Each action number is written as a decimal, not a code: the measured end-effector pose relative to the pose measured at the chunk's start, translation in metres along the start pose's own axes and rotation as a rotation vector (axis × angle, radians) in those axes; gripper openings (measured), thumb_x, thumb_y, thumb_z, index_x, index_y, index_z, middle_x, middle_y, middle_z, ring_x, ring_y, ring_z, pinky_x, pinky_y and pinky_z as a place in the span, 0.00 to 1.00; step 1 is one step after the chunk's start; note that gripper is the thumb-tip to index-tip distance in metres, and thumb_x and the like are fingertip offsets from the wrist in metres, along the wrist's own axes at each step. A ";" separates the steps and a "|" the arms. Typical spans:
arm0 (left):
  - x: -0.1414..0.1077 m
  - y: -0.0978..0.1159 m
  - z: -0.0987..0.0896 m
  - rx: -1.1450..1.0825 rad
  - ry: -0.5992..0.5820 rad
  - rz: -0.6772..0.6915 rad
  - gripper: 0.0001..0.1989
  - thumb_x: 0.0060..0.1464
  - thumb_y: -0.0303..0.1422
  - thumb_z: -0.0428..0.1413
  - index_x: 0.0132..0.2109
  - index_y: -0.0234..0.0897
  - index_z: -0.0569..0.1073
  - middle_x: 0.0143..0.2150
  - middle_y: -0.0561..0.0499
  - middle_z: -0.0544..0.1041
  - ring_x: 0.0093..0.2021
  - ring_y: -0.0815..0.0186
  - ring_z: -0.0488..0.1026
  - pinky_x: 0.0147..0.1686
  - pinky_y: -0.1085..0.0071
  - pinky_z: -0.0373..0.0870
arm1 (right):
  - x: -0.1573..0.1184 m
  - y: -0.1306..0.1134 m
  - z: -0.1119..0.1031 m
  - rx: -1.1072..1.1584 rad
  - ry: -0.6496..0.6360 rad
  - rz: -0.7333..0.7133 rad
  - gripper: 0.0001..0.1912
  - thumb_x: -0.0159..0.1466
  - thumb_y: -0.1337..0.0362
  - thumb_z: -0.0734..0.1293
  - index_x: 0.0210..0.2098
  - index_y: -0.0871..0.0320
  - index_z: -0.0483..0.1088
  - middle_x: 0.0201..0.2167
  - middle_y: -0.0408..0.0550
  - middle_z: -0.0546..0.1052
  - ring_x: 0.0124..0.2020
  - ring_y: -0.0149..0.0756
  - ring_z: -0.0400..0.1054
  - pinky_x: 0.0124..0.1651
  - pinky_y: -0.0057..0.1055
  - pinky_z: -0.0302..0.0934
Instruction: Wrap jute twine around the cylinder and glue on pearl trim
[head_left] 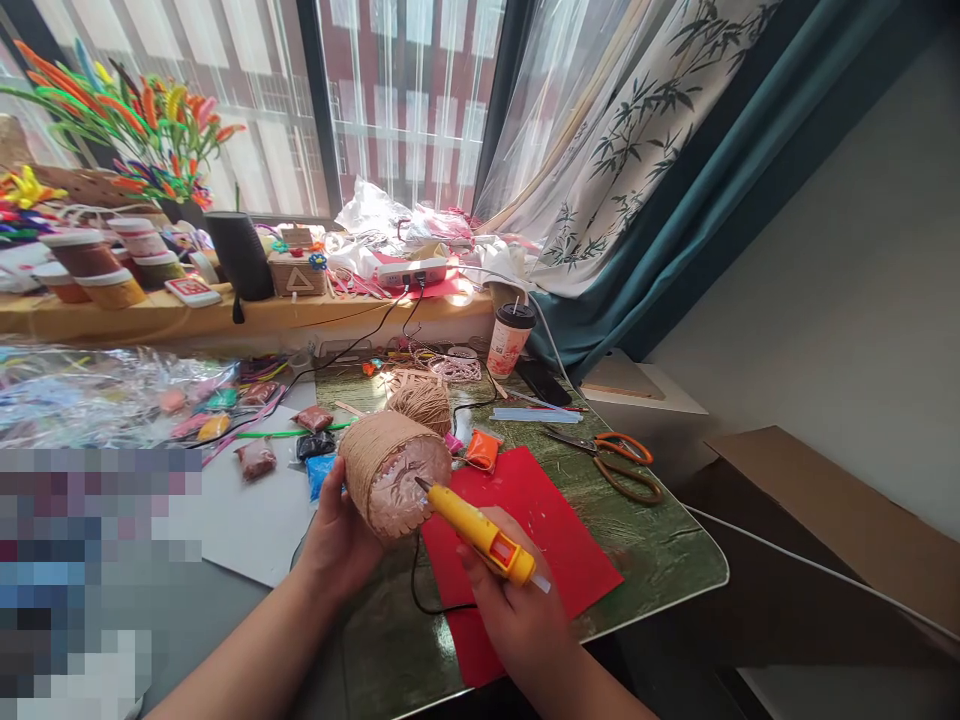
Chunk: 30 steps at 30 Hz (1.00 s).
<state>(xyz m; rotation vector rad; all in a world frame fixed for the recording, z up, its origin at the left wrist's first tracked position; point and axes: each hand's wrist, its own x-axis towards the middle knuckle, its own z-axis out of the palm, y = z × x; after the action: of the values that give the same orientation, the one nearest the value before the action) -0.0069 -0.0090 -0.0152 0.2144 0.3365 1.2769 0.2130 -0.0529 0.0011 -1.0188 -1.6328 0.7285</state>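
My left hand [341,535] is wrapped round the lower left side of a twine-covered cylinder [375,450], which is tipped so its pinkish, crinkled end faces me. In my right hand [517,600] is a yellow hot glue gun [476,525], with a clear glue stick poking out of its back. The gun's dark nozzle is at the cylinder's end face; whether it touches I cannot tell. Beneath both hands lies a red sheet [551,540]. A ball of twine [421,400] sits just behind the cylinder.
Scissors [615,460] with orange and brown handles lie on the right, near clear glue sticks [536,414]. A lidded paper cup [510,340] stands at the back beside a phone [541,382]. Small clay packets [256,458] are scattered left. A black cord [420,585] runs under the hands.
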 end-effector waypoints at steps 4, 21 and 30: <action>0.000 0.000 0.001 0.010 0.013 -0.006 0.31 0.67 0.46 0.59 0.71 0.39 0.70 0.59 0.42 0.85 0.57 0.51 0.83 0.62 0.58 0.76 | -0.002 0.005 0.001 0.064 0.001 0.157 0.16 0.73 0.48 0.67 0.41 0.53 0.78 0.33 0.49 0.81 0.33 0.44 0.77 0.37 0.35 0.75; -0.001 -0.002 -0.002 0.017 0.001 -0.007 0.32 0.67 0.46 0.59 0.73 0.40 0.69 0.60 0.43 0.84 0.59 0.49 0.82 0.64 0.56 0.74 | -0.014 0.018 0.010 0.336 0.055 0.580 0.31 0.63 0.35 0.72 0.40 0.60 0.79 0.15 0.39 0.68 0.17 0.32 0.63 0.22 0.28 0.60; -0.002 -0.004 0.002 -0.002 0.020 0.014 0.29 0.67 0.44 0.59 0.70 0.39 0.71 0.58 0.43 0.85 0.57 0.52 0.83 0.59 0.60 0.77 | -0.019 0.019 0.010 0.283 0.077 0.539 0.28 0.65 0.37 0.72 0.39 0.58 0.79 0.17 0.40 0.69 0.19 0.34 0.65 0.22 0.29 0.63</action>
<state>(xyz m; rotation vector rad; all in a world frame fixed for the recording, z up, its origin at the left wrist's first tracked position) -0.0035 -0.0121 -0.0142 0.2030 0.3514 1.2941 0.2105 -0.0611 -0.0269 -1.2706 -1.1472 1.2223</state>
